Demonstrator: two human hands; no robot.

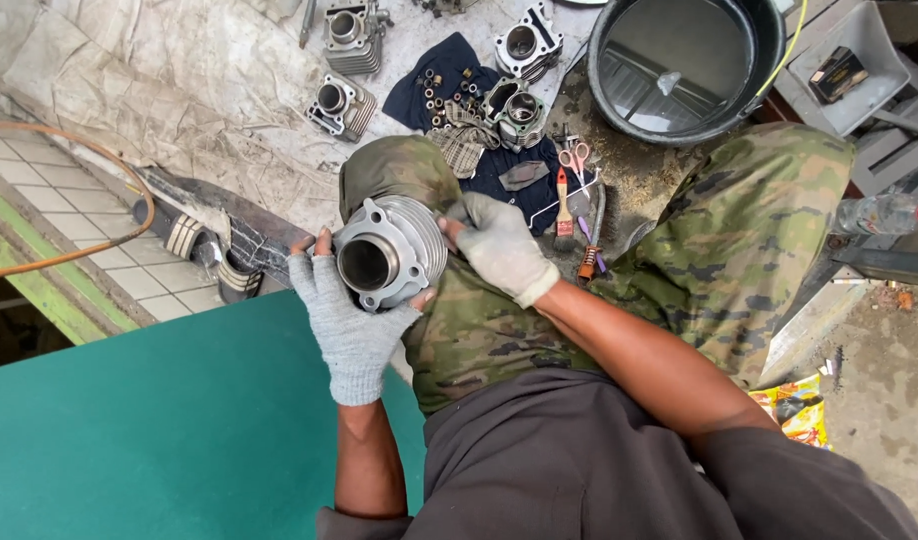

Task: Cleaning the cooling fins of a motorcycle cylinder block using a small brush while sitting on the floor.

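Both gloved hands hold a finned metal cylinder over the person's lap.

The left hand (351,322), in a grey fingerless glove, cups the cylinder (391,252) from below with its fingers closed around the flanged end, the dark bore facing the camera; the right hand (500,247), in a pale glove, is clamped on the ribbed far side; the cylinder sits above the camouflage trousers (739,240), beside a green sheet (159,430); a yellow printed wrapper (797,408) lies on the ground at the right; beyond the knee, a dark cloth (449,75) carries small rings and bolts, with red-handled scissors (575,157) and a small brush (564,205) beside it; further off, three more finned cylinders (342,105) rest on a stained sheet; a black round tub (769,70) holds murky liquid; a grey tray (884,70) holds a small dark box (837,74).
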